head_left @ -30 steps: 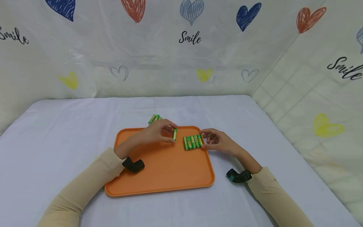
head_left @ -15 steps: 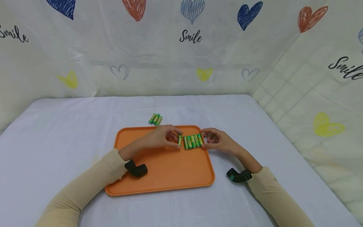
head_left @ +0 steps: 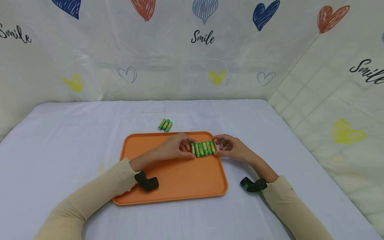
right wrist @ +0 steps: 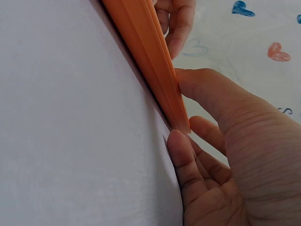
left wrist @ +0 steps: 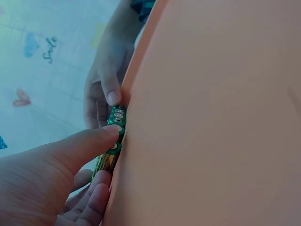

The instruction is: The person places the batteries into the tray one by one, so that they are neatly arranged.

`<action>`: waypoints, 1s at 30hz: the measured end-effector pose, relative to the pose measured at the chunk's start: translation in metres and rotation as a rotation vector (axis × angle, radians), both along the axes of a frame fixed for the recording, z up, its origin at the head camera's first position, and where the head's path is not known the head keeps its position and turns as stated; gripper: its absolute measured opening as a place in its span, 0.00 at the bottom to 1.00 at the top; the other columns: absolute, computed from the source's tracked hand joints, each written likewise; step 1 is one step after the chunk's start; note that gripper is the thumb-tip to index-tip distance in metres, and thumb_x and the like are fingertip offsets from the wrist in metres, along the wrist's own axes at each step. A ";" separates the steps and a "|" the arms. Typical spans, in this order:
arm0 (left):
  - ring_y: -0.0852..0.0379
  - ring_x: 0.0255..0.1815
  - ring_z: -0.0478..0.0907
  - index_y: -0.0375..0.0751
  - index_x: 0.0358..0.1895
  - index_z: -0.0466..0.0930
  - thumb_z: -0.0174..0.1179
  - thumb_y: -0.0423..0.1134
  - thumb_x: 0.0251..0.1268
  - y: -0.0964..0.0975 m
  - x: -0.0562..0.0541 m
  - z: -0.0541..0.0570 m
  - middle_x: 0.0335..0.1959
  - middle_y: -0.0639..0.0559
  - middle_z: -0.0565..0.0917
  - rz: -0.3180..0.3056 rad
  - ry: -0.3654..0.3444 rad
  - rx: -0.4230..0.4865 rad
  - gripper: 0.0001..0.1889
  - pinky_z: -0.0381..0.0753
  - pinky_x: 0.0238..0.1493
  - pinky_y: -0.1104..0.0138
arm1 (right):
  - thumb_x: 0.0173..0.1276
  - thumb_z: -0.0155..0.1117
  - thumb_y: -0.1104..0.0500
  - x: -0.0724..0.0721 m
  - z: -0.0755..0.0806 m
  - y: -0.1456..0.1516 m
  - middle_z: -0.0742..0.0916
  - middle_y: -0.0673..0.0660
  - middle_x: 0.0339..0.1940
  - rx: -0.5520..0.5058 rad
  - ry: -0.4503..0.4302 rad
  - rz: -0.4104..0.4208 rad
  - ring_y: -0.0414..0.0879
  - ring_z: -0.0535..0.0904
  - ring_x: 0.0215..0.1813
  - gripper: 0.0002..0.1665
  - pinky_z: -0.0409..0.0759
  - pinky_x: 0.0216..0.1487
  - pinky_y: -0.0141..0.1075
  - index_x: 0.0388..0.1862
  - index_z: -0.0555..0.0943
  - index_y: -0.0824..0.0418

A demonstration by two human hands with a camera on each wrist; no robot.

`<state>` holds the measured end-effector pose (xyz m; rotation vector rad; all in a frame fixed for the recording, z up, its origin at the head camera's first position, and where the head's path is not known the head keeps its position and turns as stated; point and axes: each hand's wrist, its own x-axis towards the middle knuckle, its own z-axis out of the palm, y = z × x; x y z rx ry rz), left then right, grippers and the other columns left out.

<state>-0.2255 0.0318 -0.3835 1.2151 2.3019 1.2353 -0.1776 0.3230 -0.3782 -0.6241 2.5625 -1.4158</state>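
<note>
My left hand (head_left: 175, 146) pinches a green and yellow battery (head_left: 193, 148) between thumb and fingers, at the left end of a side-by-side row of several batteries (head_left: 205, 148). The row lies in the far right part of an orange tray (head_left: 177, 188). Seen from the left wrist, the thumb is on the end of the held battery (left wrist: 108, 159). My right hand (head_left: 230, 148) holds the tray's right edge beside the row. In the right wrist view its thumb lies on the tray's rim (right wrist: 157, 56), with the other fingers curled at the outer side.
Beyond the tray's far edge, three more batteries (head_left: 165, 125) lie together on the white tablecloth (head_left: 90, 133). A printed sheet (head_left: 168, 56) with hearts and lettering hangs behind the table. Dark devices (head_left: 146, 181) are strapped to both wrists.
My left hand has carried the battery rightward and toward me, up against the row's left end. The three batteries behind the tray have come into full view. My right hand has stayed put.
</note>
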 end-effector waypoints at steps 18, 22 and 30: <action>0.62 0.32 0.73 0.34 0.58 0.76 0.71 0.40 0.57 0.009 0.003 0.001 0.38 0.48 0.76 0.010 0.069 0.005 0.26 0.78 0.36 0.72 | 0.62 0.71 0.65 0.000 0.002 0.000 0.78 0.62 0.48 -0.003 -0.016 -0.019 0.45 0.74 0.41 0.31 0.75 0.41 0.29 0.64 0.73 0.67; 0.61 0.33 0.72 0.35 0.59 0.76 0.71 0.40 0.58 0.009 0.004 0.001 0.39 0.48 0.76 0.003 0.071 -0.001 0.26 0.77 0.36 0.72 | 0.62 0.71 0.65 0.000 0.002 -0.001 0.78 0.62 0.49 0.003 -0.024 -0.023 0.45 0.73 0.41 0.32 0.75 0.41 0.29 0.64 0.73 0.66; 0.59 0.34 0.71 0.36 0.62 0.73 0.70 0.40 0.59 0.008 0.004 0.001 0.41 0.47 0.75 -0.016 0.038 -0.008 0.28 0.76 0.36 0.71 | 0.61 0.71 0.65 -0.001 0.001 -0.002 0.78 0.63 0.49 0.004 -0.031 -0.016 0.46 0.73 0.42 0.32 0.75 0.41 0.29 0.64 0.73 0.66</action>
